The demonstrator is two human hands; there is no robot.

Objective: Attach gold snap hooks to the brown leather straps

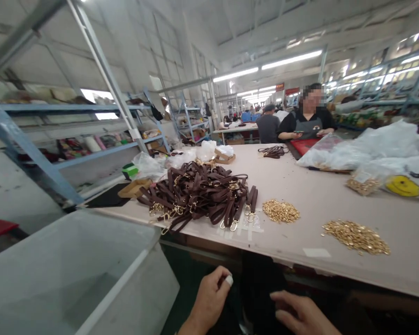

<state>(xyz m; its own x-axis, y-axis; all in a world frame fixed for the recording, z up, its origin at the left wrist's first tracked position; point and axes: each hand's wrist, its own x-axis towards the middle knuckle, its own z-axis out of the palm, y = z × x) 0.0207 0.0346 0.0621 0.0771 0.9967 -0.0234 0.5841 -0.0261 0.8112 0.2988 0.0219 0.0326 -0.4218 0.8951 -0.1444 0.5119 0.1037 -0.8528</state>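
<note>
Brown straps (209, 190) heaped on a pale worktable (314, 200), both hands low in front of its edge.
From where I stand, left to right: big whitish bin (150, 288) beside the table; strap heap, gold clasps (178, 209) showing along its near side; left hand (209, 295) below the heap, fingers curled in, white wrap (229, 279) on one digit, can't tell if it grips anything; smaller gold-piece pile (281, 211) just right of the straps; right hand (298, 311) apart from the left, fingers loosely bent and spread, nothing visible in it; co-worker (309, 121) across the table; larger gold-piece pile (356, 236) near the front edge; plastic bags (380, 144) behind it.
</note>
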